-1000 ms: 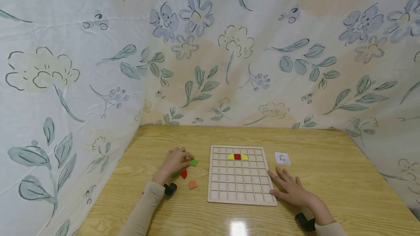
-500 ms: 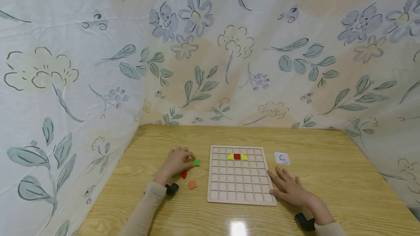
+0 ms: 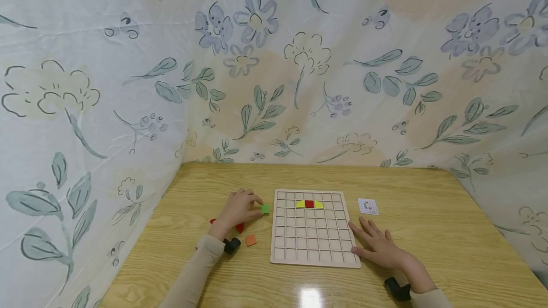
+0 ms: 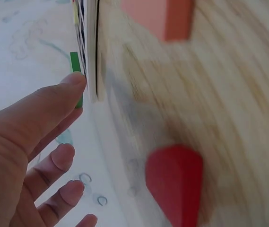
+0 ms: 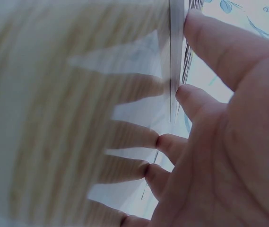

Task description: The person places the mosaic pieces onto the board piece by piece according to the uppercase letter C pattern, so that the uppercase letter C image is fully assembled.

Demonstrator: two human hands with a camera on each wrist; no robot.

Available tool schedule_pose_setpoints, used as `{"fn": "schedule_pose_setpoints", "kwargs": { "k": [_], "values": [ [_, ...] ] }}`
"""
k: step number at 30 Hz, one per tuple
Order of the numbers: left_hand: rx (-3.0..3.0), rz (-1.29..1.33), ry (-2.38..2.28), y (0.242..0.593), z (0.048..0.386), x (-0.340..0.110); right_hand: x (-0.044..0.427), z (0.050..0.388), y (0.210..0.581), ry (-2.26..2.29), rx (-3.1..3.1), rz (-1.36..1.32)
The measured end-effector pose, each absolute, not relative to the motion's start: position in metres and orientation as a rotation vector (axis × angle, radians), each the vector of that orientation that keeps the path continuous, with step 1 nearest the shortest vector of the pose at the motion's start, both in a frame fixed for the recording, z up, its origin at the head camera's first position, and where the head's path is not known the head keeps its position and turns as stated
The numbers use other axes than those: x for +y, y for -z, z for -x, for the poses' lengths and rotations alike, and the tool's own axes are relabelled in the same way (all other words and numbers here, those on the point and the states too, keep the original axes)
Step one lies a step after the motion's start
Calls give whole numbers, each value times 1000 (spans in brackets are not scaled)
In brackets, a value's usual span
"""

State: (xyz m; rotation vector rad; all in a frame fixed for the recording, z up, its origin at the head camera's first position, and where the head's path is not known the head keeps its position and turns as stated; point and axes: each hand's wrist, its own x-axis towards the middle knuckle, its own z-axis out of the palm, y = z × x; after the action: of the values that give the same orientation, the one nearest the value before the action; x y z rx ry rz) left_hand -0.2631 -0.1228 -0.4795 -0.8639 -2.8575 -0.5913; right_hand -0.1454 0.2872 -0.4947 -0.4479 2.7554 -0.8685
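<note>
My left hand (image 3: 238, 210) pinches a green square piece (image 3: 265, 209) between thumb and index finger, just left of the gridded wooden board (image 3: 272, 232). The left wrist view shows that green piece (image 4: 75, 62) edge-on at the thumb tip, beside the board's edge (image 4: 91, 52). On the board's upper rows a red square (image 3: 309, 204) sits between two yellow curved pieces (image 3: 300, 204). My right hand (image 3: 381, 247) rests with spread fingers, thumb and index finger touching the board's right edge; the right wrist view shows the same fingers against that edge (image 5: 174, 52).
An orange square (image 3: 250, 240) lies left of the board. Red pieces (image 3: 239, 227) lie beside and partly behind my left wrist. A small card with a printed grid pattern (image 3: 368, 206) is right of the board. A floral cloth (image 3: 274, 70) hangs behind the table.
My left hand has moved right toward the board, carrying the green square away from the loose pieces. Another red piece has come into view left of the wrist. My right hand stays in place.
</note>
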Motion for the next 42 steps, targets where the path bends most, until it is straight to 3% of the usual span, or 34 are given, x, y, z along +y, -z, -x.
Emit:
{"fn": "schedule_pose_setpoints", "kwargs": {
  "k": [42],
  "values": [
    [-2925, 919, 572, 484, 267, -38, 286, 144, 497, 859, 2785, 459]
  ]
}}
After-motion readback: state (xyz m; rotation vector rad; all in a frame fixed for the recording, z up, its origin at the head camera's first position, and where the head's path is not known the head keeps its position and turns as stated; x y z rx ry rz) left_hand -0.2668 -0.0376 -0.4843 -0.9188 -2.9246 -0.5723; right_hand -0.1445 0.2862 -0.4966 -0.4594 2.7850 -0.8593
